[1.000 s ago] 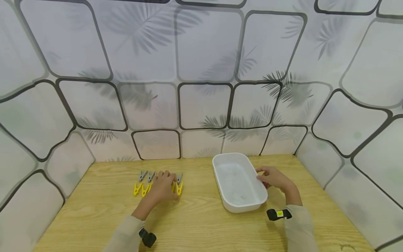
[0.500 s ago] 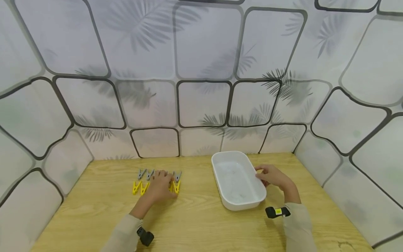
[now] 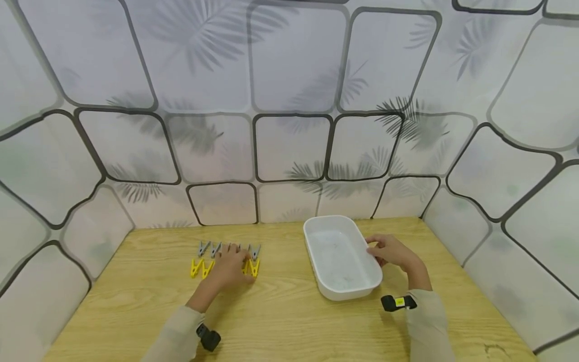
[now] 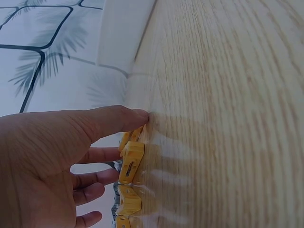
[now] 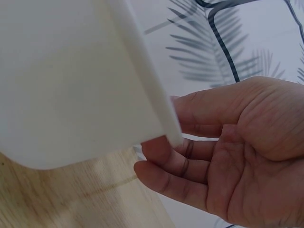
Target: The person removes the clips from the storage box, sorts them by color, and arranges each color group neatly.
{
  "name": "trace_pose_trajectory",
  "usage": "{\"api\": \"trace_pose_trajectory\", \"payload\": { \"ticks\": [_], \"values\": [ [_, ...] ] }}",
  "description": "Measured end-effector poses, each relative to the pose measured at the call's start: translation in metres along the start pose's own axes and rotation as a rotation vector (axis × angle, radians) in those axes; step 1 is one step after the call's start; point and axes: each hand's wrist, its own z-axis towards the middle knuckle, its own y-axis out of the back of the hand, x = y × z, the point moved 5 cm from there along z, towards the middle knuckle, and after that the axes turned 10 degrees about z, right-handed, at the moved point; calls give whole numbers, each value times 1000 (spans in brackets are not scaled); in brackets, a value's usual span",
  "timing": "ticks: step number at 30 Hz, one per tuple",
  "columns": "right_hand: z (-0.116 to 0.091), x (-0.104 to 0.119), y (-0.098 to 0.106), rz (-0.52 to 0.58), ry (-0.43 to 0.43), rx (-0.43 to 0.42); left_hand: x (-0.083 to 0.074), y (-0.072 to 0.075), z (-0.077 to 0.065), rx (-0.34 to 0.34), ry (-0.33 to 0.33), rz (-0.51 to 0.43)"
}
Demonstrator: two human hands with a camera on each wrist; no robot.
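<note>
Two rows of clothespins lie on the left of the table: grey clothespins (image 3: 203,249) behind, yellow clothespins (image 3: 195,268) in front. My left hand (image 3: 228,269) reaches over the right part of both rows and hides some of them. In the left wrist view its thumb (image 4: 126,118) is low at the table, by a yellow clothespin (image 4: 132,161), while the other fingers are spread behind the row. My right hand (image 3: 394,252) grips the right rim of a white plastic tub (image 3: 346,294). From the right wrist view, fingertips (image 5: 152,173) curl below the tub's rim (image 5: 159,104).
The wooden table (image 3: 289,327) runs back to a wall covering (image 3: 289,151) with stone outlines and leaf prints, which also closes off both sides. A black wrist camera (image 3: 209,338) sits at the left sleeve and another wrist camera (image 3: 398,303) at the right.
The head view tilts slightly, so everything shifts a little up and left. Both hands keep their places by the clothespins and the tub.
</note>
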Motion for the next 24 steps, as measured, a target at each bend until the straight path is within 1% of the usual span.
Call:
{"api": "trace_pose_trajectory", "payload": {
  "ticks": [7, 12, 19, 22, 24],
  "values": [
    [1, -1, -1, 3, 3, 4, -1, -1, -4, 9, 1, -15],
    [0, 0, 0, -4, 12, 9, -2, 0, -4, 1, 0, -21],
    [-5, -4, 2, -25, -26, -11, -5, 3, -1, -51, -28, -45],
    [-8, -1, 4, -71, -25, -52, -3, 7, -1, -84, -28, -50],
    [-11, 7, 4, -98, 12, -104, -1, 11, 0, -116, -22, -62]
  ]
}}
